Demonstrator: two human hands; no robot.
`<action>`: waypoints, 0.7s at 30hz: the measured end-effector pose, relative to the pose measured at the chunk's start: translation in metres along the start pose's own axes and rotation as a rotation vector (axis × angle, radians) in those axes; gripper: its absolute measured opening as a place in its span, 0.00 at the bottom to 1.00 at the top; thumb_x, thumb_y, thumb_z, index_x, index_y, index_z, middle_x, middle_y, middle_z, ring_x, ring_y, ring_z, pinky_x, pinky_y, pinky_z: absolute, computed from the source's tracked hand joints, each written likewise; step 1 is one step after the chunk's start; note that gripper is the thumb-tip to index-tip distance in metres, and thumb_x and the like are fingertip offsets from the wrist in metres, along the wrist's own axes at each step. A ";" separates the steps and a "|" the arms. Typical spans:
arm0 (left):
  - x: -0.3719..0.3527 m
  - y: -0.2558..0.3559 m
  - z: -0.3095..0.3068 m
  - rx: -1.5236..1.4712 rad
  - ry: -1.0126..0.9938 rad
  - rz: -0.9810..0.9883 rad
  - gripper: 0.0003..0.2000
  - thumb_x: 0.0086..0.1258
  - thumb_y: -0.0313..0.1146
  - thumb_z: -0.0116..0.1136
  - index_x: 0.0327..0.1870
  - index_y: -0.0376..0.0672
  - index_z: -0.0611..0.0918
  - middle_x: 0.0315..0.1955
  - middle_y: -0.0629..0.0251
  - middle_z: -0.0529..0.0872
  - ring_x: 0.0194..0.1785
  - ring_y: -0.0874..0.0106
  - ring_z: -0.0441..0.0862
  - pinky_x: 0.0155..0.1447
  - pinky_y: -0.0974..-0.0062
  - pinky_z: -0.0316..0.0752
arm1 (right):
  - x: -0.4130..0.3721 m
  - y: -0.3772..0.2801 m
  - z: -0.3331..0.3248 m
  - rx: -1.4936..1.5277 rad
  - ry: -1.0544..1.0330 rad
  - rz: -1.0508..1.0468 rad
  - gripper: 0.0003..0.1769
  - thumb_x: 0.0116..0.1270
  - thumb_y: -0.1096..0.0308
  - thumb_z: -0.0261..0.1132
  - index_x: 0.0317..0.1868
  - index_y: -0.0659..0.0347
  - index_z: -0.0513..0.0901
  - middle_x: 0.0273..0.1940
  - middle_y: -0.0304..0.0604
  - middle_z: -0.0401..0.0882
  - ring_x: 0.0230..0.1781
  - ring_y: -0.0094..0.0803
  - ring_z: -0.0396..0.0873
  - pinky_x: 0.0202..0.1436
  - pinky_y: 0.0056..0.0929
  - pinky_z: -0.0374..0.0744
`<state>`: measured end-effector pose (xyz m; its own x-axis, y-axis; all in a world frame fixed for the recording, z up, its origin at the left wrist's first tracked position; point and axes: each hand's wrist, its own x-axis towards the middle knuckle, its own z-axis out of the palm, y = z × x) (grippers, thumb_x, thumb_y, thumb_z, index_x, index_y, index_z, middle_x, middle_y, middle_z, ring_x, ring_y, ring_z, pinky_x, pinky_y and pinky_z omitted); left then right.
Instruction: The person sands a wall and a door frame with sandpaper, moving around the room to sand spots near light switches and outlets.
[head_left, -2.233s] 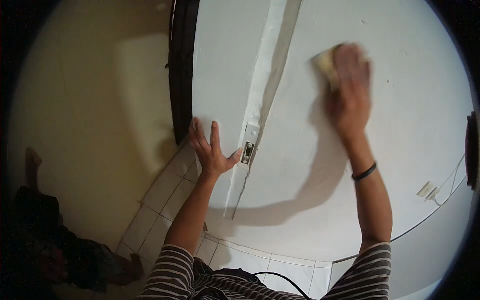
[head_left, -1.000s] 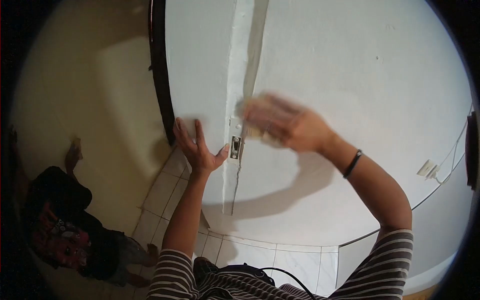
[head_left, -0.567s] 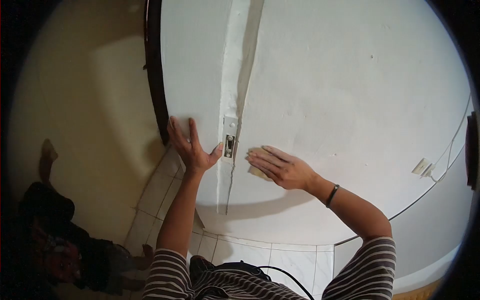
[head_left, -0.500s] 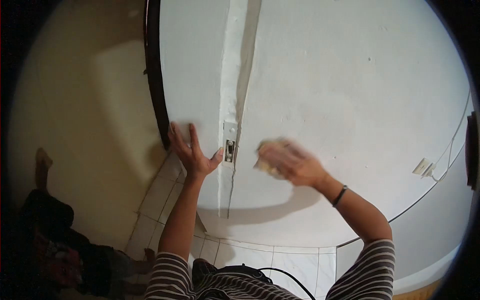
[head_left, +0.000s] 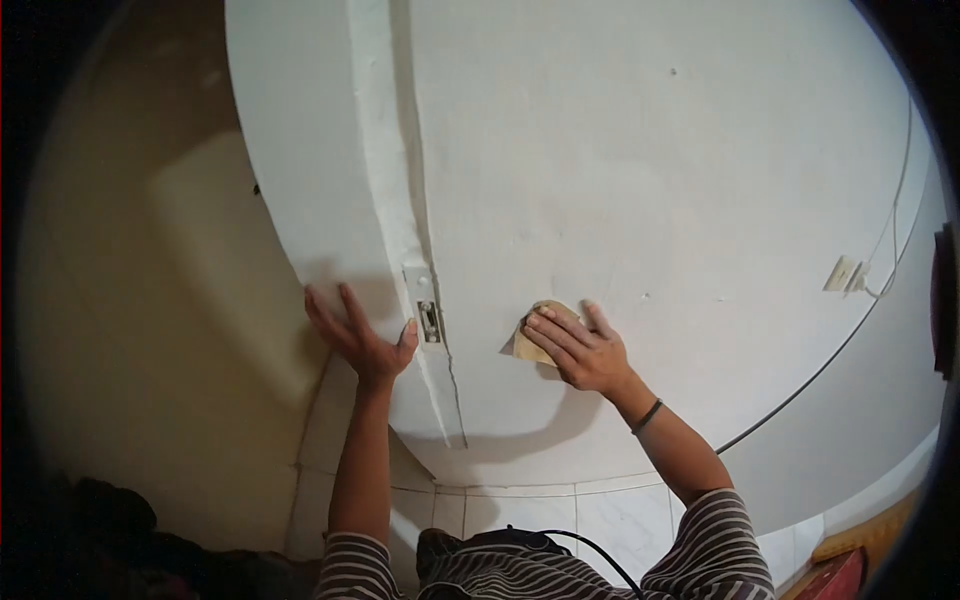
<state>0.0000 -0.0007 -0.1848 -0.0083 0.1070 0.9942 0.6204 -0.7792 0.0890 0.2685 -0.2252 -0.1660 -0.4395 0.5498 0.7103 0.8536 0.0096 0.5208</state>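
Observation:
Fingers spread, my left hand (head_left: 365,338) rests against the white wall's left part, beside a vertical groove (head_left: 385,150). Its thumb lies near a small metal fitting with an opening (head_left: 430,318) set in the groove. To the right of the fitting, my right hand (head_left: 580,345) presses a tan piece of sandpaper or similar sheet (head_left: 535,345) against the white wall (head_left: 560,180). The sheet shows under and left of the fingers, with a darker folded corner.
A wall socket with plugs and a white cable (head_left: 843,273) sits at the right. A dark cable (head_left: 800,390) runs along the lower right. White floor tiles (head_left: 620,520) lie below. Dark shapes (head_left: 115,515) show at lower left, and a red object (head_left: 830,578) at lower right.
The view has shifted, so the groove appears further left and tilted. My right hand, blurred before, is now sharp on the sheet. The person's raised foot at left no longer shows.

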 end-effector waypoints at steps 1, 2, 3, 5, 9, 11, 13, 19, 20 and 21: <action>0.001 0.000 0.001 0.011 0.003 -0.002 0.50 0.67 0.70 0.52 0.82 0.39 0.59 0.79 0.28 0.47 0.79 0.29 0.50 0.74 0.29 0.51 | 0.001 0.012 -0.007 -0.019 0.040 0.053 0.31 0.67 0.64 0.63 0.72 0.51 0.78 0.73 0.37 0.75 0.76 0.37 0.70 0.82 0.61 0.56; 0.000 0.000 0.000 0.018 -0.002 -0.004 0.51 0.67 0.70 0.51 0.82 0.39 0.59 0.79 0.28 0.47 0.79 0.30 0.49 0.74 0.29 0.51 | 0.002 0.023 -0.015 -0.036 0.074 0.111 0.30 0.68 0.65 0.63 0.72 0.52 0.78 0.73 0.38 0.75 0.76 0.39 0.70 0.82 0.61 0.56; -0.002 0.000 0.000 0.022 -0.010 -0.002 0.51 0.67 0.71 0.51 0.82 0.39 0.59 0.79 0.29 0.46 0.79 0.30 0.49 0.74 0.29 0.50 | 0.011 0.039 -0.025 -0.085 0.200 0.257 0.30 0.67 0.69 0.62 0.71 0.55 0.77 0.74 0.42 0.74 0.77 0.42 0.68 0.82 0.63 0.54; 0.000 0.001 -0.001 0.011 -0.007 0.001 0.51 0.67 0.72 0.49 0.82 0.39 0.58 0.79 0.29 0.46 0.79 0.30 0.49 0.74 0.29 0.50 | 0.038 0.074 -0.054 -0.200 0.411 0.558 0.32 0.64 0.76 0.62 0.71 0.62 0.76 0.75 0.49 0.71 0.79 0.49 0.64 0.82 0.66 0.49; 0.002 0.002 -0.002 0.033 -0.019 -0.008 0.52 0.68 0.73 0.49 0.83 0.40 0.57 0.80 0.30 0.45 0.80 0.31 0.48 0.75 0.30 0.49 | 0.056 0.076 -0.049 -0.310 0.597 0.817 0.33 0.61 0.80 0.61 0.70 0.69 0.75 0.77 0.57 0.67 0.81 0.56 0.59 0.83 0.67 0.46; 0.003 0.003 -0.001 0.043 -0.012 0.001 0.52 0.68 0.72 0.49 0.83 0.40 0.56 0.80 0.30 0.44 0.80 0.32 0.48 0.75 0.30 0.49 | 0.059 0.034 -0.015 -0.044 0.574 0.497 0.33 0.61 0.79 0.61 0.70 0.69 0.75 0.77 0.55 0.67 0.80 0.55 0.61 0.82 0.69 0.49; 0.002 0.003 -0.003 0.051 -0.010 0.008 0.51 0.69 0.72 0.49 0.83 0.41 0.56 0.80 0.30 0.44 0.80 0.32 0.48 0.76 0.30 0.48 | 0.051 -0.011 -0.013 0.177 0.075 0.179 0.32 0.64 0.71 0.58 0.71 0.63 0.76 0.76 0.47 0.70 0.78 0.44 0.67 0.82 0.62 0.59; 0.005 0.004 -0.003 0.052 0.001 0.034 0.50 0.70 0.70 0.49 0.84 0.42 0.55 0.80 0.30 0.44 0.80 0.32 0.47 0.76 0.30 0.47 | 0.043 0.062 -0.036 -0.176 0.495 0.579 0.34 0.65 0.78 0.58 0.74 0.65 0.73 0.75 0.52 0.71 0.80 0.46 0.63 0.84 0.62 0.49; 0.005 0.005 -0.004 0.057 -0.004 0.032 0.50 0.70 0.70 0.49 0.84 0.42 0.55 0.80 0.30 0.44 0.80 0.32 0.47 0.76 0.30 0.47 | 0.047 0.076 -0.045 -0.228 0.623 0.773 0.35 0.64 0.80 0.58 0.74 0.67 0.72 0.76 0.54 0.69 0.81 0.50 0.61 0.84 0.63 0.47; 0.005 0.005 -0.005 0.063 -0.010 0.032 0.49 0.70 0.69 0.49 0.84 0.42 0.55 0.80 0.30 0.44 0.80 0.32 0.47 0.76 0.30 0.47 | 0.050 0.080 -0.044 -0.219 0.670 0.801 0.35 0.64 0.81 0.57 0.74 0.68 0.71 0.76 0.55 0.68 0.81 0.52 0.60 0.84 0.63 0.47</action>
<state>-0.0006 -0.0072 -0.1792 0.0198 0.0888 0.9959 0.6684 -0.7419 0.0529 0.3026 -0.2337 -0.0676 0.1067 -0.2423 0.9643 0.9225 -0.3378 -0.1869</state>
